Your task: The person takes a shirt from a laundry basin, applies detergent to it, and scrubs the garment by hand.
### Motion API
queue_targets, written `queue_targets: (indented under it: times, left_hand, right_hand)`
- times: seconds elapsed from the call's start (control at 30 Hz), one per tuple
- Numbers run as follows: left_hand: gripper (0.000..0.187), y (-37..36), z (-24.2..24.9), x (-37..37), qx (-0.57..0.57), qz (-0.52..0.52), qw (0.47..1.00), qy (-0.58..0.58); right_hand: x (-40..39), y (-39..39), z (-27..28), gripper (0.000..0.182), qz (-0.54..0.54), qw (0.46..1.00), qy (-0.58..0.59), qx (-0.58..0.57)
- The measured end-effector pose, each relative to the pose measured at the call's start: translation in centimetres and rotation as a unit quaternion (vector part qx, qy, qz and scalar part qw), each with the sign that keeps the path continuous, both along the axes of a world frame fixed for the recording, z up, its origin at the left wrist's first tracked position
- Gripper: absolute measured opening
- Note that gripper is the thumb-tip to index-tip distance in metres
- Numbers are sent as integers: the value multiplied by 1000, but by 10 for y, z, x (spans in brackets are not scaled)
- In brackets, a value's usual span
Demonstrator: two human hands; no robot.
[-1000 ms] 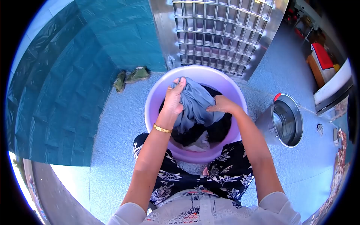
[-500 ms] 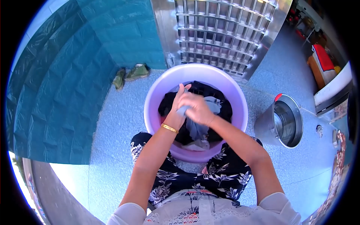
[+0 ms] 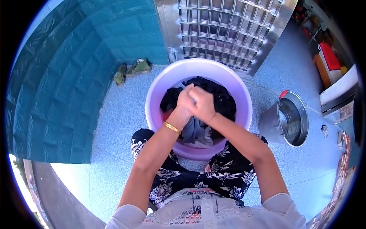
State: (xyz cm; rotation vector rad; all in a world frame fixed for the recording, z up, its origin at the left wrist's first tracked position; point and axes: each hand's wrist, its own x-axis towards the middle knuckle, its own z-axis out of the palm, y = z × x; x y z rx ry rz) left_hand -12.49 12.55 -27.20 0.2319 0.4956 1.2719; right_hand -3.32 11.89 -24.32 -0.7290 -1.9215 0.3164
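My left hand [image 3: 184, 102], with a gold bangle [image 3: 172, 127] on its wrist, presses against my right hand [image 3: 203, 104] above the purple basin [image 3: 153, 100]. Both are closed on a light grey garment [image 3: 194, 129]; a small bit shows between the fingers and the rest hangs below into the basin. Motion slightly blurs my right hand. Dark wet clothes [image 3: 225, 100] fill much of the basin, with a bit of red cloth [image 3: 166, 115] at its left side. A whitish piece of cloth [image 3: 202, 142] lies at the near side.
A metal bucket [image 3: 272, 124] holding water stands to the right of the basin. Behind the basin is a barred metal door [image 3: 225, 30]. Green shoes [image 3: 138, 68] sit by the teal wall covering [image 3: 57, 95]. My knees in patterned trousers [image 3: 164, 179] flank the basin.
My right hand has moved left and up over the left hand, so the hands are closer together. Less grey cloth shows between them. The camera view has shifted slightly.
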Motion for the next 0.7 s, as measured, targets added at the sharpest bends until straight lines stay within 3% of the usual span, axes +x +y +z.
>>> queue_targets:
  times: [0.07,0.1,0.17,0.2,0.23,0.3,0.4,0.43,0.5,0.53,0.6,0.63,0.67,0.7]
  left_hand:
    - [21,-4,12,-7,35,58,975,213]
    - [21,8,-12,-17,60,-15,986,155]
    - [19,3,-17,1,-41,32,998,17]
    - [17,-8,18,16,-102,115,968,198]
    - [15,-16,25,15,-74,45,984,154]
    - [12,-12,15,13,-74,58,981,172]
    - [12,-4,9,8,-90,96,985,115]
    - [13,11,-42,-19,90,-30,995,16]
    - [16,10,-52,-15,68,65,993,75]
    - [16,6,-43,-8,66,63,993,74]
    - [20,0,-10,7,-76,63,992,75]
    - [22,-13,32,14,-113,19,988,103]
    - [21,-9,23,15,-101,-18,991,85]
    - [20,-4,14,13,-89,-56,992,70]
  right_hand:
    - [-8,-26,12,20,45,999,-2,16]
    - [-8,-27,3,22,55,998,-22,16]
    - [0,10,-18,24,-13,999,-28,-19]
    - [5,25,-19,24,-66,998,-7,5]
    - [14,38,-20,22,-93,994,-42,-45]
    - [14,40,-20,20,-157,986,-47,-28]
    - [-2,13,-12,19,-61,998,13,-15]
    - [-9,-7,-3,19,-10,1000,3,3]
    - [-10,-29,3,15,33,999,-38,11]
    - [-6,-16,-7,15,44,998,-20,33]
    - [5,15,-13,18,-64,996,-47,28]
    - [14,31,-9,18,-123,988,-76,51]
    - [23,43,-4,20,-182,974,-136,-1]
    - [32,63,-11,22,-178,973,-143,33]
